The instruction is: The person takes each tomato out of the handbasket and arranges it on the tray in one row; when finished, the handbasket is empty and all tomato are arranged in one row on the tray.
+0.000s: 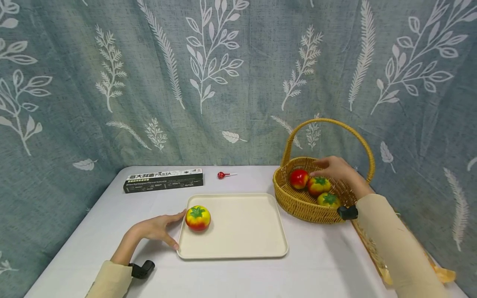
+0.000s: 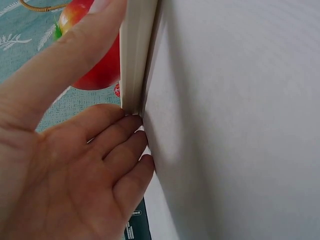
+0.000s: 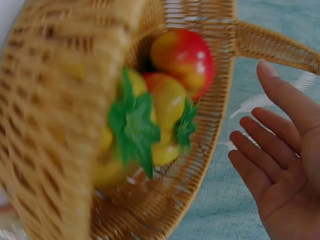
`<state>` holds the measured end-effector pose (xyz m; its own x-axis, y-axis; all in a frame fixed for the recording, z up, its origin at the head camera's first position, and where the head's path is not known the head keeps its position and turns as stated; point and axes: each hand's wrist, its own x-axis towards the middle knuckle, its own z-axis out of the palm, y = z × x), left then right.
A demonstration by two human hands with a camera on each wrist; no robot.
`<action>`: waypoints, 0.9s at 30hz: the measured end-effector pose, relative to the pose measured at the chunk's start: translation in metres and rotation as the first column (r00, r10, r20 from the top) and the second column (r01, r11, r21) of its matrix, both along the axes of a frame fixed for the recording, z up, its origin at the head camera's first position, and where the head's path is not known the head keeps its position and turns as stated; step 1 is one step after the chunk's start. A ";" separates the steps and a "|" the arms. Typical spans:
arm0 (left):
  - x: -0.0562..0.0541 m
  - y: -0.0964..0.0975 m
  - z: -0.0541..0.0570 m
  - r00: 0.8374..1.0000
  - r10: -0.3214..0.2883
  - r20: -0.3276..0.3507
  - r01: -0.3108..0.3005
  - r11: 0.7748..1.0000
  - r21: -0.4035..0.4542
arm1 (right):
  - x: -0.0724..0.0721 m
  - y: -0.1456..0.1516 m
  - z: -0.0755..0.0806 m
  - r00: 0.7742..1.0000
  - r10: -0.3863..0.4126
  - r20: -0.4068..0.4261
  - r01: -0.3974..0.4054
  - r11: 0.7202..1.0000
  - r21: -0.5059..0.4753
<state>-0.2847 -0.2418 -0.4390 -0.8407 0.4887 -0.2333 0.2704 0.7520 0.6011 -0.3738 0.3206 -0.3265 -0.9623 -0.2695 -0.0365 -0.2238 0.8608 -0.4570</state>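
My left hand [image 1: 158, 229] rests against the left edge of a cream rectangular tray [image 1: 242, 227], thumb and fingers spread along the rim. In the left wrist view the fingertips [image 2: 132, 120] touch the tray's outer side. A yellow-and-red tomato-like fruit [image 1: 198, 218] with a green leafy top sits at the tray's left end. Over a wicker basket [image 1: 298, 209] hovers my right hand [image 1: 335, 169], fingers extended and holding nothing. Inside the basket lie a red fruit [image 1: 299, 179], a red-yellow fruit [image 1: 319, 186] and a yellower one [image 1: 329, 200], the last two with green leafy tops.
The basket's tall arched handle [image 1: 329, 120] rises around the right hand. Behind the tray are a black pasta box [image 1: 163, 181] and a red lollipop [image 1: 222, 175]. A long woven item [image 1: 374, 252] lies partly under the right forearm. A patterned curtain [image 1: 238, 136] backs the white table [image 1: 223, 277].
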 end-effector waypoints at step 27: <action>0.003 0.000 0.002 1.000 -0.012 -0.004 0.012 1.000 0.003 | -0.030 0.013 -0.015 0.980 0.112 0.167 -0.146 0.968 0.206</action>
